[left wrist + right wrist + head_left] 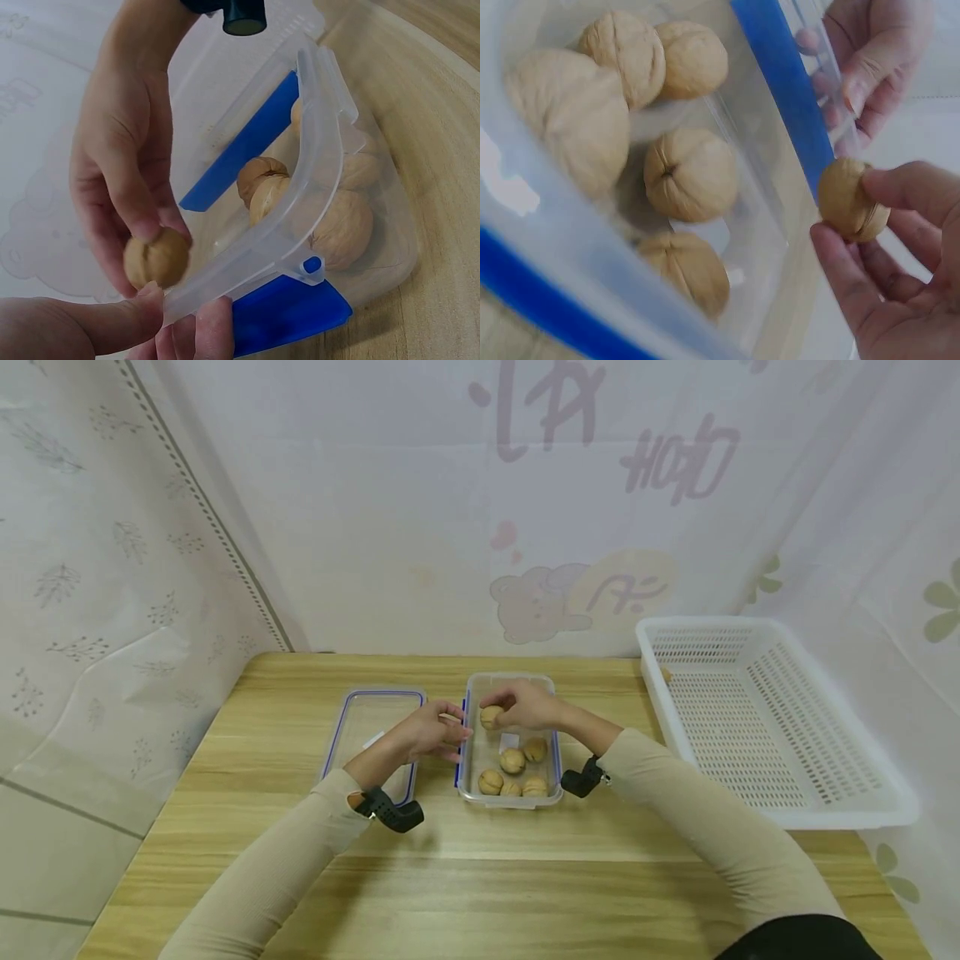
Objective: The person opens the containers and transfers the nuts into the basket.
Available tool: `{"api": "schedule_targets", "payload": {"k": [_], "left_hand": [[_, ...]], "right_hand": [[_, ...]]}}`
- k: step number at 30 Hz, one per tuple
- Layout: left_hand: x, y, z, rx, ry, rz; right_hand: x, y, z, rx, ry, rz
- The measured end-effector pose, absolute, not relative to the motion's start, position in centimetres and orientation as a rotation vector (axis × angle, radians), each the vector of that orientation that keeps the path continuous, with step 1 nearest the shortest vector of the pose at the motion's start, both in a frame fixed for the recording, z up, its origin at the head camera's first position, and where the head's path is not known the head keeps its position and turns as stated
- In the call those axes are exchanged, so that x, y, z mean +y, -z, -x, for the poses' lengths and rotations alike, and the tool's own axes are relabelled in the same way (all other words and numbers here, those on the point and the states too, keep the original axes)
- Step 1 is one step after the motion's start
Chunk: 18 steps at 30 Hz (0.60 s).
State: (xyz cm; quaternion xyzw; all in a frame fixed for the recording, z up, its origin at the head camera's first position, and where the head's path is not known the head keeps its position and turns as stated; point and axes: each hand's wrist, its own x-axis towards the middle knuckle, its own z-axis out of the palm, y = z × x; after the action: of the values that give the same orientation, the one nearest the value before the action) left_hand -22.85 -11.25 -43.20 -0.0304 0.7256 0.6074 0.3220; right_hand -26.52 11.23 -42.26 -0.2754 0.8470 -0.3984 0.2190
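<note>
A clear plastic food box [509, 802] with blue side latches stands on the wooden table, several walnuts [513, 761] lying mostly in its near half. My right hand [527, 705] pinches one walnut [853, 199] between thumb and fingers, over the far left part of the box. At the box's left side, my left hand [438, 732] holds the rim [217, 262], thumb on top and fingers on the outer side by the blue latch [292, 315]. A small white label [509, 742] shows inside the box.
Left of the box lies its clear lid [386, 700] with a blue seal, partly under my left forearm. A large white plastic basket [720, 727] stands at the right, with a brownish thing [666, 674] by its far left wall. A printed curtain [420, 543] hangs behind the table.
</note>
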Motion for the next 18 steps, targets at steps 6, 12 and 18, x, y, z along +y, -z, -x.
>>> {"api": "schedule_targets", "payload": {"k": [6,12,18], "left_hand": [[-11.3,43.4,22.9,1.901,-1.598,0.072],[-11.3,43.4,22.9,1.896,-1.610,0.070],[-11.2,43.4,22.9,1.889,-1.612,0.076]], "right_hand": [[13.0,41.7,27.3,2.310,1.185,0.824],[15.5,39.7,27.7,2.311,1.244,0.824],[18.5,37.3,28.2,2.421,1.243,0.790]]}}
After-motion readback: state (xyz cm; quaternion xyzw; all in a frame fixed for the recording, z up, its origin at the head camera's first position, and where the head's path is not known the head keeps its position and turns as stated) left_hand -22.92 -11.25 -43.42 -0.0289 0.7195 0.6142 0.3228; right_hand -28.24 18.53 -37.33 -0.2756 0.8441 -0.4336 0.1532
